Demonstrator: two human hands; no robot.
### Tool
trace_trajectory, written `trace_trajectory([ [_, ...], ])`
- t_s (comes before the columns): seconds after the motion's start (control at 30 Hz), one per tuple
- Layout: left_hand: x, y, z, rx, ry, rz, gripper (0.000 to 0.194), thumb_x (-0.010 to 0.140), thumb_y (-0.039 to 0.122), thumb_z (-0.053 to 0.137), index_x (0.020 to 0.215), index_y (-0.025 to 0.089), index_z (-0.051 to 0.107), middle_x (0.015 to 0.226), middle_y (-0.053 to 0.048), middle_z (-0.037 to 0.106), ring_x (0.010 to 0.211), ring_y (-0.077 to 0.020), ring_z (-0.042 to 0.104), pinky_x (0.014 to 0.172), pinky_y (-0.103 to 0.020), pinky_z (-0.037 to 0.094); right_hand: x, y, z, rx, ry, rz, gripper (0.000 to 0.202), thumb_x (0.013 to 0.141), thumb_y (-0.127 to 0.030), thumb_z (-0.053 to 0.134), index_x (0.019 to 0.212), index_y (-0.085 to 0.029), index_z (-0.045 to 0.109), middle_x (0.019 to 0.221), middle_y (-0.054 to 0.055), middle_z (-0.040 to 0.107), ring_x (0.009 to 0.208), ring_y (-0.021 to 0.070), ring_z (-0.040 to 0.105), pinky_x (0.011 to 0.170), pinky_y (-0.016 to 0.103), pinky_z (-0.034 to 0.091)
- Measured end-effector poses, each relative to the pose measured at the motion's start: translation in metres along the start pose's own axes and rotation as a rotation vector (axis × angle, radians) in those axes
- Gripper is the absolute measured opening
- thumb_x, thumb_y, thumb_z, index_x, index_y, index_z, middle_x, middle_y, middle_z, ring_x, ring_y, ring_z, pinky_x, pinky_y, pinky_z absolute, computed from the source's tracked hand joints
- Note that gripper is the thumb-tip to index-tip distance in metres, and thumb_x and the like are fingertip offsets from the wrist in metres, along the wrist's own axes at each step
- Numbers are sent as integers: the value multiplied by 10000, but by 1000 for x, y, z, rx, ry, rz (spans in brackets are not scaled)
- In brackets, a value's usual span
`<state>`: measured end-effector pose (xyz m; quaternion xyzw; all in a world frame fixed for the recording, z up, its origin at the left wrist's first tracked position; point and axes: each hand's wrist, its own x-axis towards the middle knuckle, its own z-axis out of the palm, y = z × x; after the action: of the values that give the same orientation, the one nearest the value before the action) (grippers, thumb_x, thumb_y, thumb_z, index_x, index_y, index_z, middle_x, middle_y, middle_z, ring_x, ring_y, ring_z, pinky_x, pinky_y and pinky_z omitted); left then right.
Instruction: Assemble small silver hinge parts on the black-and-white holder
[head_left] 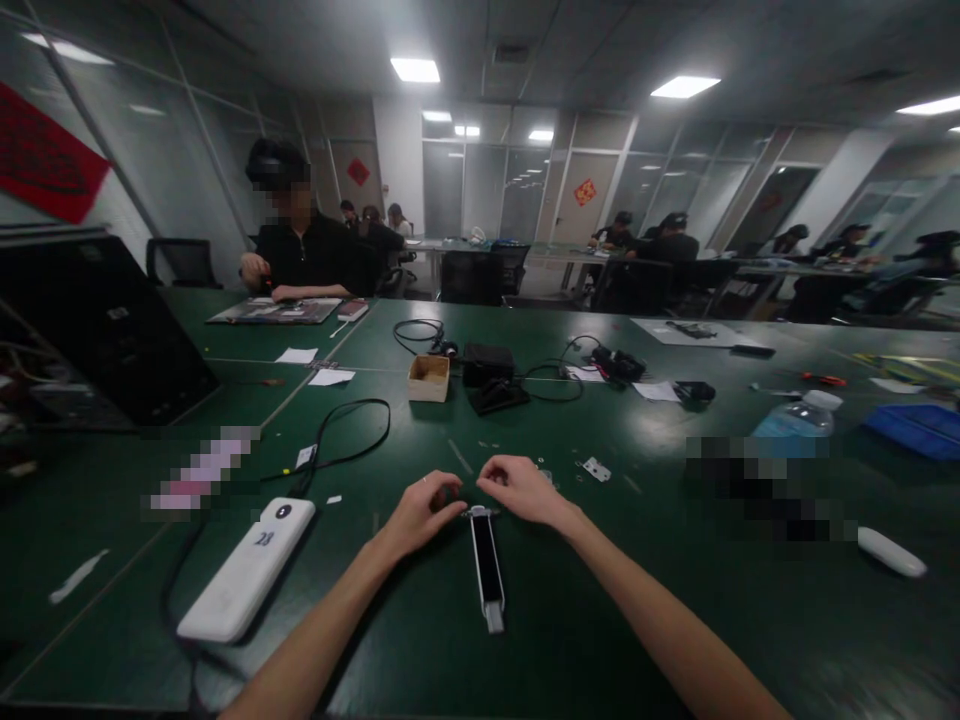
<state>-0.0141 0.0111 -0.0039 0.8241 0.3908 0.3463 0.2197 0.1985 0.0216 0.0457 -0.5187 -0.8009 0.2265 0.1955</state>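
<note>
A long narrow device (pixel 487 560) with a black strip in a silver-white frame lies on the green table, its lighter end towards me. Just beyond its far end my two hands face each other. My left hand (pixel 424 515) has its thumb stretched towards the device's far end, apart from loosely bent fingers; nothing shows between them. Over the far end on the other side, my right hand (pixel 521 487) has bent fingers brought together with the thumb. Whatever its fingertips may hold is too small to make out. A small silver plate with holes (pixel 597 469) lies to the right.
To the left lies a white power bank (pixel 247 570) marked 28, with a black cable (pixel 352 460). Further back are a small open box (pixel 429 380) and a black case (pixel 487 364). A water bottle (pixel 799 420) and blue tray (pixel 915 430) stand right. A person (pixel 307 250) sits opposite.
</note>
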Motion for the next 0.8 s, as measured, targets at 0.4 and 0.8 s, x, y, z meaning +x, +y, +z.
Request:
trace_trajectory([
  [0.4, -1, -6, 4, 59, 114, 107, 146, 907, 273, 537, 948, 179, 642, 881, -42, 669, 797, -146, 619, 734, -250, 492, 0, -13, 19, 236, -53, -98, 170, 822, -248, 545, 886, -157, 674, 779, 18, 668, 666, 120, 581, 589, 214, 423],
  [0.8, 2, 1, -22, -43, -301, -155, 158, 817, 247, 625, 934, 183, 710, 838, -9, 702, 727, -138, 624, 675, -218, 447, -44, 40, 17, 137, 82, -129, 128, 865, -229, 511, 899, -172, 621, 877, 47, 619, 761, 145, 561, 671, 274, 471],
])
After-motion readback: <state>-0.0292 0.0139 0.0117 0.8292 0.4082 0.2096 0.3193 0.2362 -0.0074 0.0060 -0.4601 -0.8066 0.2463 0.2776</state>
